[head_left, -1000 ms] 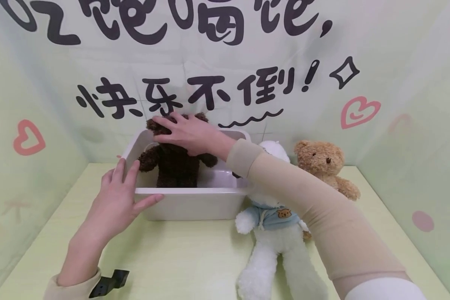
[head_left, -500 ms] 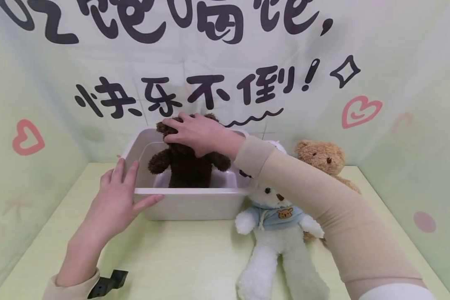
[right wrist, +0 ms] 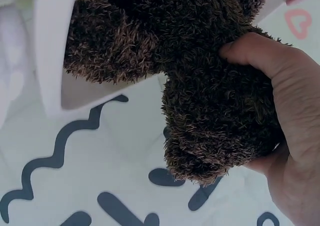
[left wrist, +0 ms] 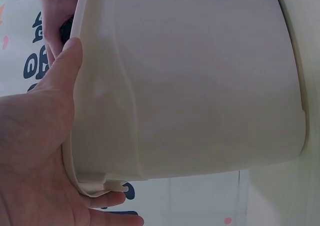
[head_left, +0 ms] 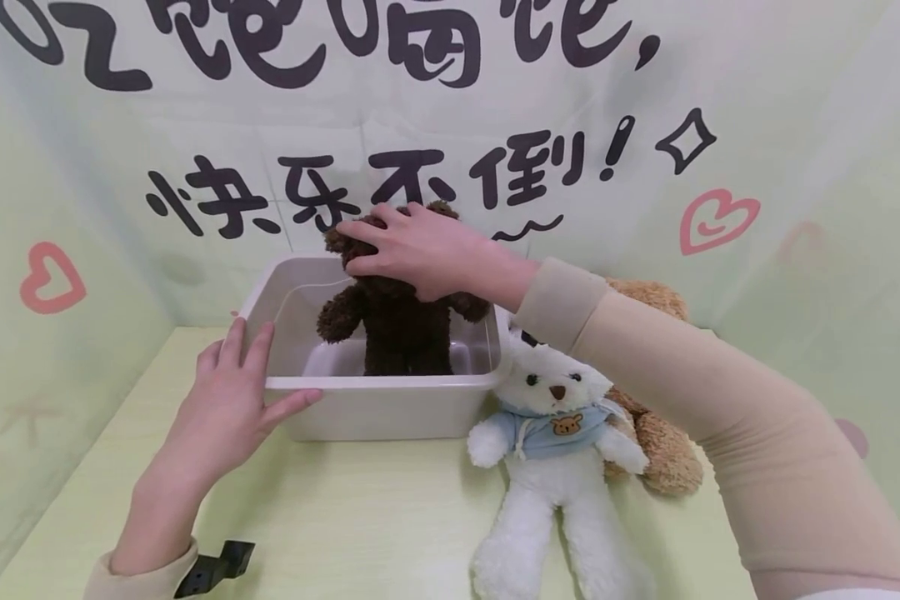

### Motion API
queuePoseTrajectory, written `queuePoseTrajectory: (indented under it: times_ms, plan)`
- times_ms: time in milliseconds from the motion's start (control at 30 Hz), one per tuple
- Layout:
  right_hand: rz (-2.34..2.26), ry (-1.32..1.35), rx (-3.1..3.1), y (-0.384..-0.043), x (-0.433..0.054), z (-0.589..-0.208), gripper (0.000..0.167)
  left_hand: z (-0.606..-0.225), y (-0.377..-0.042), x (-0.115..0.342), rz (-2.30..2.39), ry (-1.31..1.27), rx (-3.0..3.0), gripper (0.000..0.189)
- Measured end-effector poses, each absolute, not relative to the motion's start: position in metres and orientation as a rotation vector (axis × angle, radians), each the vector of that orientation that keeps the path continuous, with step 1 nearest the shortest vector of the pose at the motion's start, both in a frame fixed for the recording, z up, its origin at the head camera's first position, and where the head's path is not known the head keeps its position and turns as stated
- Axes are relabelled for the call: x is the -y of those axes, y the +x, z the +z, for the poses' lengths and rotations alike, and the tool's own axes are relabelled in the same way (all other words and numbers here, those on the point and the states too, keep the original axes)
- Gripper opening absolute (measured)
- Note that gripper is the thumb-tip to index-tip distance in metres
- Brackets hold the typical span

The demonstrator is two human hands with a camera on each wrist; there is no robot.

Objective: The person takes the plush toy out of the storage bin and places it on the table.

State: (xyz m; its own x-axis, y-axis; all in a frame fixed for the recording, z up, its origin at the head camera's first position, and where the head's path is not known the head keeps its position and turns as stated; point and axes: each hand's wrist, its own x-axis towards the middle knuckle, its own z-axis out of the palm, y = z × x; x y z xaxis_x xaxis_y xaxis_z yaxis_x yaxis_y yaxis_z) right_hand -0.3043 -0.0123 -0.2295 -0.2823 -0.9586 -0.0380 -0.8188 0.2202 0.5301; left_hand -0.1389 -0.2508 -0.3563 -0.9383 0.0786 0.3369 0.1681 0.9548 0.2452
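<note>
A dark brown teddy bear (head_left: pixel 407 329) stands upright inside a white plastic bin (head_left: pixel 390 408). My right hand (head_left: pixel 427 250) grips the bear's head from the front, hiding its face; in the right wrist view the thumb presses into the dark fur (right wrist: pixel 220 116) and a finger shows below. My left hand (head_left: pixel 225 404) rests against the bin's front left corner, thumb along the front rim and fingers straight along the left side. In the left wrist view those fingers reach past the bin's corner (left wrist: pixel 100 186). The bear's feet are hidden behind the front wall.
Right of the bin, a white teddy bear (head_left: pixel 555 475) in a blue hoodie lies on the pale wooden table (head_left: pixel 375 517). A light brown teddy bear (head_left: pixel 667 454) is behind it, partly covered by the right sleeve. A printed cloth backdrop (head_left: pixel 397 100) stands behind.
The right hand has moved the dark brown bear rightward within the bin and slightly up. The right forearm swung right, uncovering the white bear's face. The left hand has stayed at the corner.
</note>
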Motion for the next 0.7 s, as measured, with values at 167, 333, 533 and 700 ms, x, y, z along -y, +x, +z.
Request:
queuePoseTrajectory:
  times_ms: [167, 333, 533, 700]
  plan:
    - [-0.638, 1.665, 2.168, -0.303, 0.0, -0.223, 0.073, -0.357, -0.138, 0.251, -0.394, -0.19, 2.773, 0.103]
    - [-0.577, 1.653, 2.119, -0.299, -0.018, -0.219, 0.073, -0.358, -0.138, 0.249, -0.405, -0.199, 2.772, 0.102]
    - [-0.493, 1.657, 2.013, -0.296, -0.037, -0.213, 0.072, -0.357, -0.137, 0.249, -0.394, -0.19, 2.768, 0.103]
    - [-0.443, 1.649, 2.001, -0.296, -0.051, -0.198, 0.076, -0.355, -0.138, 0.25, -0.384, -0.195, 2.761, 0.102]
